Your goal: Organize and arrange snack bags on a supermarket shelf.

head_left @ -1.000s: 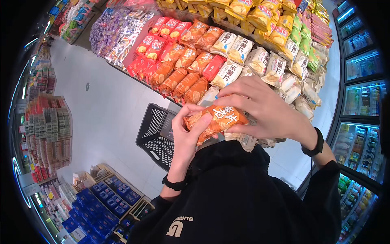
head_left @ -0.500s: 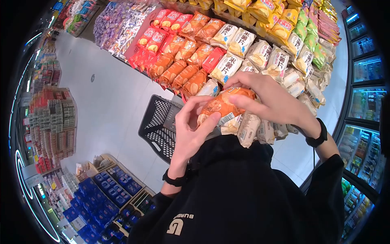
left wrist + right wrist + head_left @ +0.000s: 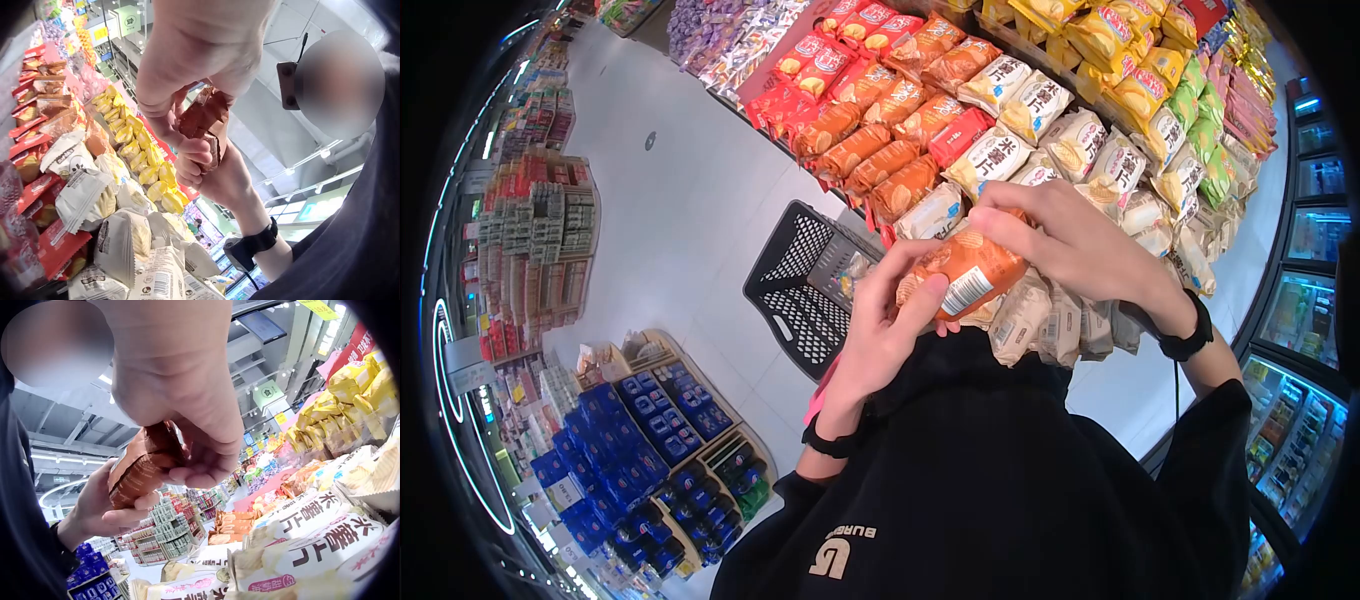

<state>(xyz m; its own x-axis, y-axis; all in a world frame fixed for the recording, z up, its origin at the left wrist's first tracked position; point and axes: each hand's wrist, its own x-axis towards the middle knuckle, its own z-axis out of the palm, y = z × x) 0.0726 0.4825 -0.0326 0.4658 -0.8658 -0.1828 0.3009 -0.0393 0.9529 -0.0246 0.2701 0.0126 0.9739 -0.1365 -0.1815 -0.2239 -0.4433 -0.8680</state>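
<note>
Both hands hold an orange snack bag [image 3: 980, 258] in front of the chest, its barcode side facing up in the head view. My left hand [image 3: 885, 325] grips the near-left end, thumb lying on top of the wrapper. My right hand [image 3: 1080, 245] grips the far-right end, with the thumb over the upper edge. In the left wrist view, fingers curl under the crinkled bag [image 3: 206, 125]. The right wrist view shows the sealed seam of the bag [image 3: 144, 465] between the two hands. Similar orange bags [image 3: 905, 190] lie in rows just beyond.
A dark grey shopping basket [image 3: 808, 322] stands left of the hands. Ahead, a display holds white bags [image 3: 990, 160], red bags [image 3: 820, 70] and yellow bags [image 3: 1105, 40]. Blue packs [image 3: 600, 445] are stacked at lower left. Glass-door coolers [image 3: 1290, 420] line the right side.
The bag has been turned over from its lettered front to its barcode side, with the right hand shifting its hold. The head view has moved, and a pink edge now shows beside the left wrist.
</note>
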